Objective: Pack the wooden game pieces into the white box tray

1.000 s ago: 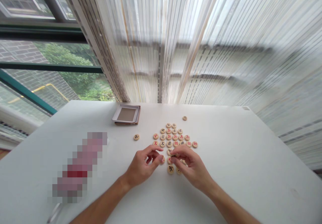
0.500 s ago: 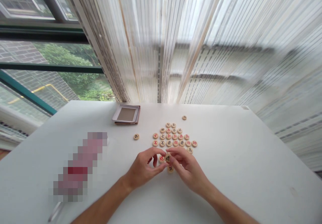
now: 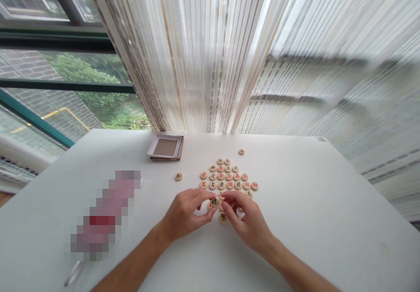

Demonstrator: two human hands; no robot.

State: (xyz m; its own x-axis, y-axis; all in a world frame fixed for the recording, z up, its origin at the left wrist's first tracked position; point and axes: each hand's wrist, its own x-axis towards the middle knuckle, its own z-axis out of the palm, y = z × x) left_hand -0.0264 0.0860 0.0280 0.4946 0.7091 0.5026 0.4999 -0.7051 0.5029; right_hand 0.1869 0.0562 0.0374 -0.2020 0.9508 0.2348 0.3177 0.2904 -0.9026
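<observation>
Between the thumb and fingers of my left hand (image 3: 187,211) is a round wooden xiangqi piece (image 3: 215,202) with a black character, tilted toward me. Close to its right side is my right hand (image 3: 246,213), thumb and index finger curved and apart with nothing seen between them. Under and beyond both hands, flat xiangqi pieces (image 3: 229,176) with red and black characters lie in rows that widen toward me. A black-lettered piece (image 3: 223,217) lies nearest me. Some pieces are partly hidden by my fingers.
A shallow open box (image 3: 166,147) stands at the table's far left. Two single pieces lie apart, one black-lettered piece (image 3: 178,176) to the left and another piece (image 3: 241,151) at the back. A blurred pink object (image 3: 108,213) lies on the white table (image 3: 311,204). Striped curtains (image 3: 197,56) hang behind.
The black-lettered piece was between both hands' fingertips. It has moved slightly left in my left hand, and the right fingers have come away from it.
</observation>
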